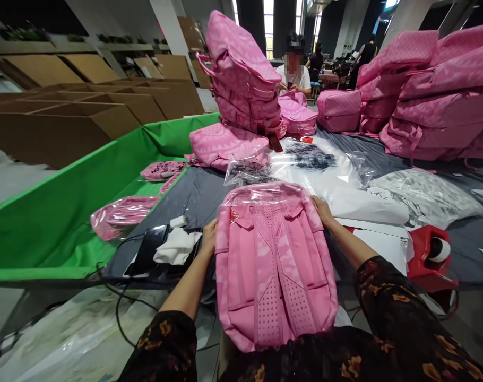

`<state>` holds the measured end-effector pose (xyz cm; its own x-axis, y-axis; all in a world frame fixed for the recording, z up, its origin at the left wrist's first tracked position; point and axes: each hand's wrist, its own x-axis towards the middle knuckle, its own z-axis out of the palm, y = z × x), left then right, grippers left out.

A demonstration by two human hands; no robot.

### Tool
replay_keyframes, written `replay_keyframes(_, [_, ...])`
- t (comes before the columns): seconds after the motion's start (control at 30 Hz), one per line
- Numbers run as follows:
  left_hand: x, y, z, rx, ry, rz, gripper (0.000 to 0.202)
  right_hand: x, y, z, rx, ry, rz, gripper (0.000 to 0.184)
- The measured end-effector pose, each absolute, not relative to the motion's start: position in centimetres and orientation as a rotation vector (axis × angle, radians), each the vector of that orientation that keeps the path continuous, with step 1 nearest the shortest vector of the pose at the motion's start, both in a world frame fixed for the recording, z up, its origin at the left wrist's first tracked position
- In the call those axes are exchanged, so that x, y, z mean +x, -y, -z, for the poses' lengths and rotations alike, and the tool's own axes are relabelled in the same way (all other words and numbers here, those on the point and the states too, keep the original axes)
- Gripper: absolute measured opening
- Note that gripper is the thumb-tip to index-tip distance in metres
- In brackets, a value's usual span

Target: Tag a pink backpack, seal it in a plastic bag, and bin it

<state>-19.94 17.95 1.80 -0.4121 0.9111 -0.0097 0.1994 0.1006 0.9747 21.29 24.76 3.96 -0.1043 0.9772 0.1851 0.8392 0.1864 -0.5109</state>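
A pink camouflage-patterned backpack (241, 276) stands in front of me, its padded back panel and shoulder straps facing me. A clear plastic bag (247, 172) with dark print covers its top end; the lower part is bare. At the left edge, my left hand (210, 236) is closed on the bag's side. My right hand (322, 209) grips the bag at the upper right edge. The fingertips of both hands are partly hidden behind the backpack.
Pink backpacks are stacked at the centre back (245, 69) and right (444, 101). A green-lined bin (118, 154) on the left holds wrapped backpacks. A red tape dispenser (422, 254), plastic bags (345, 164) and a phone (149, 246) lie around. A person sits across the table.
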Motion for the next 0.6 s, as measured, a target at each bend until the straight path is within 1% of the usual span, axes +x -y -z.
replay_keyframes(0.1, [-19.9,-13.5,-1.8,1.101,-1.798,-1.429,0.027,21.9,-20.3,-4.3,-1.548,1.938,-0.494,0.041])
replay_keyframes(0.17, [-19.8,-11.3,-2.2,1.184,-1.907,-1.510,0.027,22.5,-17.4,-4.5,-1.517,1.945,-0.526,0.045])
replay_keyframes(0.27, [-19.9,-8.2,-2.7,1.316,-2.086,-1.596,0.039,23.7,-12.7,-4.4,-1.540,1.973,-0.455,0.054])
replay_keyframes(0.33, [-20.2,-4.4,-1.7,1.320,-2.207,-1.595,0.049,24.8,-8.1,-3.6,-1.558,1.955,-0.351,0.059])
replay_keyframes(0.4, [-20.5,1.8,1.0,1.298,-2.327,-1.512,0.056,26.2,-1.9,-2.4,-1.529,1.962,-0.250,0.063])
replay_keyframes(0.43, [-20.4,5.6,2.9,1.281,-2.344,-1.426,0.055,27.0,1.5,-1.6,-1.485,1.985,-0.205,0.066])
replay_keyframes(0.5, [-19.7,13.6,7.2,1.254,-2.333,-1.273,0.042,28.6,7.8,-0.1,-1.394,2.071,-0.207,0.074])
replay_keyframes(0.53, [-19.1,17.1,9.2,1.260,-2.272,-1.242,0.036,29.2,10.2,0.5,-1.361,2.092,-0.212,0.075])
replay_keyframes(0.6, [-17.5,21.4,12.1,1.240,-2.182,-1.240,0.033,29.8,12.6,0.9,-1.314,2.116,-0.233,0.074])
